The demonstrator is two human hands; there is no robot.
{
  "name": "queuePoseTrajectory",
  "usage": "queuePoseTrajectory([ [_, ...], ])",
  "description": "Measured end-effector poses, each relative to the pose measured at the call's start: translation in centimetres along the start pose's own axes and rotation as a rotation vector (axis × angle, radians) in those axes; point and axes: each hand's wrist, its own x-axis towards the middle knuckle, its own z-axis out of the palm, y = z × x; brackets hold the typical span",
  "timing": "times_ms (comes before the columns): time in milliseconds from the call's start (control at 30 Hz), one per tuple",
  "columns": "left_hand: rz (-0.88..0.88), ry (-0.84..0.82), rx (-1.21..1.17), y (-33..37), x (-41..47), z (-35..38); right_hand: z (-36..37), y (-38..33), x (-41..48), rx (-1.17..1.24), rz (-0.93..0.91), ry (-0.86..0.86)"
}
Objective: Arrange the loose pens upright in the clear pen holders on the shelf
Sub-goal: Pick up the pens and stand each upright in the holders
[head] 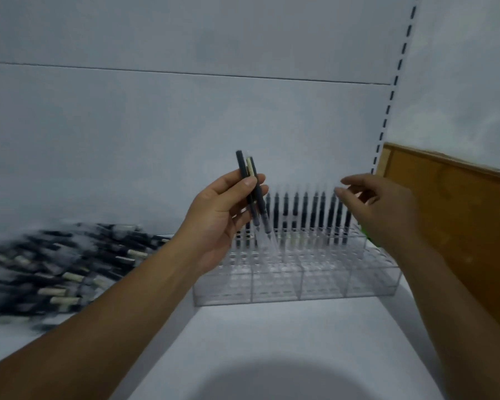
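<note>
My left hand (223, 215) grips a small bundle of dark pens (250, 183) with clear caps, held upright above the left end of the clear pen holder (298, 284). The holder is a tiered acrylic rack on the white shelf. Its back row carries several pens standing upright (306, 215). My right hand (378, 206) hovers over the right end of that row with its fingers loosely spread, holding nothing. A blurred pile of loose dark pens (55, 269) lies on the shelf to the left.
A brown wooden board (459, 226) stands against the right side, close behind my right hand. The white back wall (185, 111) rises behind the holder. A slotted shelf upright (393, 90) runs up the corner.
</note>
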Motion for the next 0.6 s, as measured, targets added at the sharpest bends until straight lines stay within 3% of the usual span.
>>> queuePoseTrajectory([
  [100,0.017,0.068,-0.011,1.6,-1.4,-3.1,1.6,-4.3,-1.2,0.122,-0.240,-0.188],
  [200,0.070,0.138,0.016,2.8,-2.5,-5.9,3.3,-9.7,-2.0,0.239,-0.186,-0.484],
  [333,0.151,0.211,-0.014,3.4,-3.4,-8.5,6.3,-14.9,-2.4,0.170,-0.159,-0.768],
  [600,0.214,0.226,0.002,3.1,-3.5,-9.5,9.2,-15.9,-4.5,0.396,-0.018,-0.713],
])
